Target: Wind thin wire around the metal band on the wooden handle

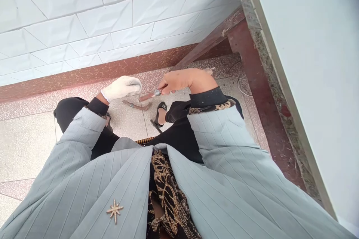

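Observation:
My left hand, in a white knit glove, is raised over the floor with its fingers curled together. What it holds, if anything, I cannot make out. My bare right hand is closed round a short brown stick with a grey wire-like wrap near my fingers. The stick's free end points left, just beside the gloved fingertips. Below, a second thin brown stick, bent at its right end, appears to lie on the floor. Something whitish and translucent shows behind my right wrist, too unclear to name.
White tiled wall with a brown skirting runs ahead. To my right stands a dark red frame under a pale tabletop. A thin pale cable lies by its foot. My shoe rests on the floor tiles.

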The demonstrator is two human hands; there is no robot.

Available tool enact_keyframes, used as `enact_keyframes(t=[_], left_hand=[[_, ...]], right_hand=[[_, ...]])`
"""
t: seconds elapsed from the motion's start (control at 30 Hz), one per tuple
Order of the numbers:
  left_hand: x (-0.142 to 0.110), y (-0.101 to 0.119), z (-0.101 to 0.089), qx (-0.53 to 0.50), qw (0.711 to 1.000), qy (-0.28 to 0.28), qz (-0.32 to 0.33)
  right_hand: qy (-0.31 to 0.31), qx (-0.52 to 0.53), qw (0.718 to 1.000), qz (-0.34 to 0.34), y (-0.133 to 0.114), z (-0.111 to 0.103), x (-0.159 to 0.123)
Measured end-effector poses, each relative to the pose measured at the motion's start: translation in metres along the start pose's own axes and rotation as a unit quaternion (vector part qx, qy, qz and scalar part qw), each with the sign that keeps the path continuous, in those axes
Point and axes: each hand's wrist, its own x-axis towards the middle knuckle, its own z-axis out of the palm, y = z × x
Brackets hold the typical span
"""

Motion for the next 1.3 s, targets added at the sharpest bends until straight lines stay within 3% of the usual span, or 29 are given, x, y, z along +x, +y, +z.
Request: enact_keyframes(t=[0.07,0.1,0.17,0.27,0.37,0.53,0.67,0.87,0.97,1.07,1.23,1.3], left_hand=[[0.001,-0.007,-0.003,-0.026,1.0,0.009,0.004],[0.002,-0.009,-0.004,-0.049,0.999,0.01,0.01],[0.002,-0.011,-0.002,-0.106,0.994,0.001,0.025],[0.003,-0.009,0.006,-0.199,0.979,-0.021,0.031],[0.003,-0.006,0.016,-0.274,0.962,0.006,0.014],[0.006,-0.008,0.026,-0.327,0.939,0.08,-0.064],[0.006,-0.017,0.018,-0.329,0.939,0.1,0.014],[-0.003,-0.012,-0.001,-0.156,0.985,0.061,-0.031],[-0.009,-0.011,-0.005,-0.019,0.999,0.001,-0.026],[-0.014,-0.02,-0.004,0.085,0.994,-0.06,-0.033],[-0.015,-0.043,0.004,0.267,0.956,-0.005,-0.119],[-0.016,-0.049,0.004,0.293,0.948,0.002,-0.125]], right_hand=[[-0.119,0.044,0.991,-0.039,-0.002,-0.003,-0.005],[-0.128,0.081,0.986,-0.071,-0.003,-0.003,-0.006],[-0.037,0.201,0.964,-0.17,-0.004,-0.003,-0.005],[0.128,0.371,0.882,-0.261,-0.005,0.004,0.003],[0.184,0.44,0.84,-0.259,-0.009,0.01,0.013],[0.276,0.471,0.805,-0.231,-0.014,0.005,0.015],[0.337,0.465,0.792,-0.208,-0.014,-0.005,0.009],[0.366,0.514,0.748,-0.206,-0.007,-0.018,0.003],[0.384,0.513,0.745,-0.186,0.002,-0.021,0.001],[0.397,0.505,0.747,-0.169,0.01,-0.021,0.0],[0.407,0.477,0.767,-0.135,0.0,-0.012,0.0],[0.398,0.476,0.773,-0.132,-0.011,-0.006,0.004]])
